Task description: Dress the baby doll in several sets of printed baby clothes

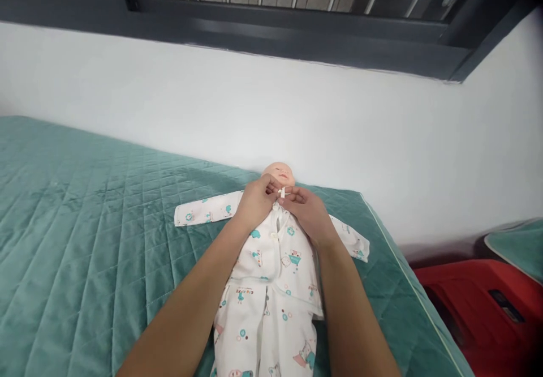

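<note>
A baby doll [283,171] lies on its back on the green quilted cover, its head near the wall. It wears a white printed shirt [292,261] with the long sleeves spread sideways, and matching white trousers [244,326]. At the doll's neck, my left hand [258,198] pinches the shirt's collar. My right hand [309,210] pinches the collar's other side, and a small white strip of cloth [283,192] sticks up between the fingertips. A button [274,235] shows lower on the shirt's front. My hands hide part of the neck and shoulders.
The green quilted cover [106,241] spreads over the bed, whose piped edge runs down on the right. Beyond that edge stands a red plastic chair or stool [479,298]. A white wall [237,105] and a dark-framed barred window [263,17] are behind.
</note>
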A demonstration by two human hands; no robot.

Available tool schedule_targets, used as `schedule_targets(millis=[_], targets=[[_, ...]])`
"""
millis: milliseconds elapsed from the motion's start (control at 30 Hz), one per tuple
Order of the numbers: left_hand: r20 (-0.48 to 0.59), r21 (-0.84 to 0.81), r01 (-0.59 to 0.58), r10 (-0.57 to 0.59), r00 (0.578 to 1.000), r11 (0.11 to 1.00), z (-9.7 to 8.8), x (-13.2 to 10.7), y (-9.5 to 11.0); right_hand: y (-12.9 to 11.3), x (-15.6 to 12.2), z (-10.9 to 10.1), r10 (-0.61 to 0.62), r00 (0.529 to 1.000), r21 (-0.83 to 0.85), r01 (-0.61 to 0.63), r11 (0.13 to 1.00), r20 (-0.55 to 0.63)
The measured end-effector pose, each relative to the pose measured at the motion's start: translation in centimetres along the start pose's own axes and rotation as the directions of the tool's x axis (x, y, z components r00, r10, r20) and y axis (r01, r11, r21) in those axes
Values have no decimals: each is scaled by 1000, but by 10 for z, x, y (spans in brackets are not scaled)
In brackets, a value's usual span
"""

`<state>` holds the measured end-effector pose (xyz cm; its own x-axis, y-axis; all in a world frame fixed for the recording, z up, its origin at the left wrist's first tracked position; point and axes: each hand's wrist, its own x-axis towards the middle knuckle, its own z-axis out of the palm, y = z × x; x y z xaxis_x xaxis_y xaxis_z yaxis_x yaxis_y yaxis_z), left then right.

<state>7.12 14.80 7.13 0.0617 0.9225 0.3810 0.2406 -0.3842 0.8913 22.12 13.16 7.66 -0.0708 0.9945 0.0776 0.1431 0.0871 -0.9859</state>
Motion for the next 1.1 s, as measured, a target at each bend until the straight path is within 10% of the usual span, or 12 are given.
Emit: schedule_targets(millis=[400, 800, 1100], targets=[[83, -33, -22, 25, 996, 999, -2, -3, -4, -9, -3, 1, 52, 999, -201, -49, 978, 12], [114, -258, 264, -242, 964, 929, -4, -1, 3, -14, -9, 6, 53, 999, -287, -52, 957, -4], [41, -1, 169, -169, 985, 986, -5, -4, 2, -11, -15, 10, 18, 996, -294, -42, 955, -83]])
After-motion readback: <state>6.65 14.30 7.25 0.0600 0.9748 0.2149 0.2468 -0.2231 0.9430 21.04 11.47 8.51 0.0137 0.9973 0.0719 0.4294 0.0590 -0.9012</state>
